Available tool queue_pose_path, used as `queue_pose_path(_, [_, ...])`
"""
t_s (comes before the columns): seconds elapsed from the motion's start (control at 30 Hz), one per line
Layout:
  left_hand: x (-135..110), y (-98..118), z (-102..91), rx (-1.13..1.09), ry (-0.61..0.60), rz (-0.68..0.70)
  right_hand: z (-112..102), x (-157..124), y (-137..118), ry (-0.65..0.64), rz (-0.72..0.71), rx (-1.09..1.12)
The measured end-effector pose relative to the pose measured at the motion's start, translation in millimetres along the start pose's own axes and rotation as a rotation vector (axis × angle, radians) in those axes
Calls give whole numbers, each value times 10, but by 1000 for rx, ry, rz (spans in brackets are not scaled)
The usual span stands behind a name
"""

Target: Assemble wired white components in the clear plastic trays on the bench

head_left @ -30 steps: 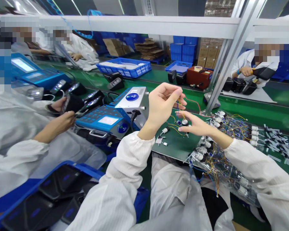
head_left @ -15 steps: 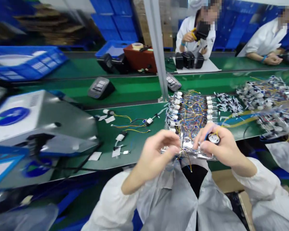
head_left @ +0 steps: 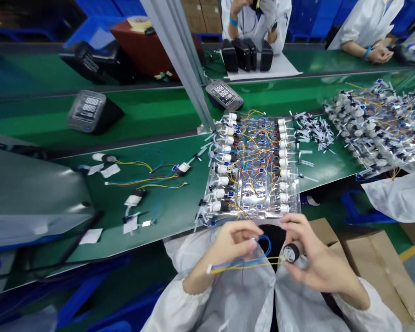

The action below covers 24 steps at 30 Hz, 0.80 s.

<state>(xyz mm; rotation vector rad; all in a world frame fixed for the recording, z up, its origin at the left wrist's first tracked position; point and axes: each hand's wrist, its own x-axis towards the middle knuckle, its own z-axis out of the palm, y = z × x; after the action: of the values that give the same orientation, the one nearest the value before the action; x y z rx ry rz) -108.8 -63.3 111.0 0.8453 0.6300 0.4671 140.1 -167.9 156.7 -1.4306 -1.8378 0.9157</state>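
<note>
Head view: the left hand (head_left: 224, 251) pinches thin blue and yellow wires (head_left: 244, 263) between thumb and fingertips. The right hand (head_left: 318, 265) has curved fingers pinching a small round black-and-silver part (head_left: 292, 252), just in front of a shiny clear plastic tray (head_left: 295, 193). A soft pinch seems best, so the thin wires do not pull loose.

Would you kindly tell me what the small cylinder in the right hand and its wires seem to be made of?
The small cylinder seems metal-cased, with a dull grey sheen on its rim, though its dark end face could be plastic. The wires look plastic-insulated: glossy blue and yellow, bending freely; their cores are hidden.
</note>
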Motion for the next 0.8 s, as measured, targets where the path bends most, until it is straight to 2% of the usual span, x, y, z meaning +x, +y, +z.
queue_pose_path(0.07, [-209,64,-262,18,34,48,-151,-67,105,88,65,5])
queue_pose_path(0.13, [-446,179,-510,33,145,126,-274,-50,235,171,90,-39])
queue_pose_path(0.23, [-744,409,-723,166,456,254,-334,113,386,114,54,-210])
queue_pose_path(0.3, [-850,550,-725,243,687,329,-297,262,426,50,4,-348])
queue_pose_path(0.4, [-859,650,-619,293,947,450,-251,414,429,42,-73,-470])
queue_pose_path(0.43, [-836,645,-589,324,1023,478,-266,422,431,78,-85,-474])
queue_pose_path(0.5, [-778,592,-571,420,1132,490,-351,356,463,245,-62,-450])
queue_pose_path(0.57, [-719,510,-608,513,1155,480,-467,199,552,490,36,-423])
queue_pose_path(0.63, [-661,442,-662,560,1065,452,-543,-1,698,640,171,-365])
queue_pose_path(0.67, [-630,421,-681,569,1008,436,-548,-98,782,655,235,-302])
queue_pose_path(0.73, [-562,410,-680,557,907,419,-485,-258,940,598,340,-102])
queue_pose_path(0.8, [-490,428,-626,528,870,426,-354,-350,1041,564,391,129])
